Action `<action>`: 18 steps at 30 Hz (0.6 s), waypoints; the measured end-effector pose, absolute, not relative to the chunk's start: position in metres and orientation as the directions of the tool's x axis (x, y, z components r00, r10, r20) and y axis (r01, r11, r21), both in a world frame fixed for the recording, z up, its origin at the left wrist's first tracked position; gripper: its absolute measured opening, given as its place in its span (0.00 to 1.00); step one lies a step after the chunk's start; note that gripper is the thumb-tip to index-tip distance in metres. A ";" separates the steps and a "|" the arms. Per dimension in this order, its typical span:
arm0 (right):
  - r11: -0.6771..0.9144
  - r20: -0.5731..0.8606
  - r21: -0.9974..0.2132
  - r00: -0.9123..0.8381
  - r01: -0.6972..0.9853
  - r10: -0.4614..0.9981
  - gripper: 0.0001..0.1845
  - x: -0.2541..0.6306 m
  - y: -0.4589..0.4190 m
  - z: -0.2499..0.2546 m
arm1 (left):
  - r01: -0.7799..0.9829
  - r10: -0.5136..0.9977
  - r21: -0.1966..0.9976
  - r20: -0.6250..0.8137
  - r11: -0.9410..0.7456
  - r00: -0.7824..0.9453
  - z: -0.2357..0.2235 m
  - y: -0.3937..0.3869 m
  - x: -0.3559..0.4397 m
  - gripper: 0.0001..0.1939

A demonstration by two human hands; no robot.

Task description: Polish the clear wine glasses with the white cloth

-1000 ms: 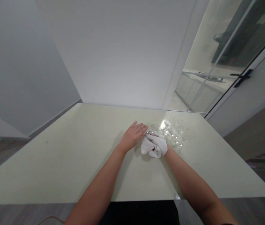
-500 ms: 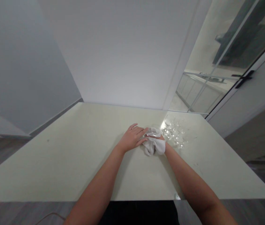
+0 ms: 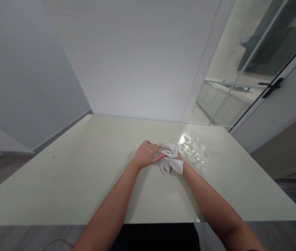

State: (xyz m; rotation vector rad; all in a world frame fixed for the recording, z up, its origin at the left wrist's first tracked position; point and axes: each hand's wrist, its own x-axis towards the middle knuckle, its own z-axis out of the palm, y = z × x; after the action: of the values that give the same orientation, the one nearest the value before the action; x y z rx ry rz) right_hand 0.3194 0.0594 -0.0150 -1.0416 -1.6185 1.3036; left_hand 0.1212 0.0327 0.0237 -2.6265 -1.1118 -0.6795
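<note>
My left hand (image 3: 147, 154) is closed around a clear drinking glass (image 3: 158, 152), which lies low over the table; most of the glass is hidden by fingers and cloth. A white cloth (image 3: 172, 163) covers my right hand (image 3: 179, 156), whose fingers are largely out of sight inside it. The cloth is pressed to the right end of the glass, and its loose folds hang towards me. Both hands are close together, just above the tabletop.
Several clear stemmed glasses (image 3: 193, 148) stand or lie in a cluster right of my hands on the pale table (image 3: 72, 167). A white wall (image 3: 137, 69) rises behind the table. A glazed door with a black handle (image 3: 272, 87) is at the right.
The cloth has shifted and bunched further over the right end of the glass. My left fingers have curled in more, and my right hand has moved slightly left.
</note>
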 end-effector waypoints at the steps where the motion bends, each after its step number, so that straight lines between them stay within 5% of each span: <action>1: 0.161 0.103 -0.979 -0.370 0.128 0.923 0.15 0.318 0.059 -0.012 | 0.726 0.625 -0.017 0.496 -0.688 0.603 0.023 0.034 0.122 0.24; 10: 0.210 0.140 -0.973 -0.474 0.098 0.869 0.17 0.315 0.066 -0.009 | 0.739 0.633 -0.031 0.494 -0.673 0.596 0.017 0.037 0.121 0.24; 18: 0.214 0.148 -0.965 -0.363 0.148 0.920 0.19 0.314 0.075 -0.027 | 0.750 0.654 -0.015 0.478 -0.661 0.586 0.017 0.037 0.121 0.21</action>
State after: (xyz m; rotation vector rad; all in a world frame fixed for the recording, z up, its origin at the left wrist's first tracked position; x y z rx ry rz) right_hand 0.3144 0.0750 -0.0272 -1.0103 -1.6934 1.2233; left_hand 0.1209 0.0370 0.0166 -2.6006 -1.1678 -0.6525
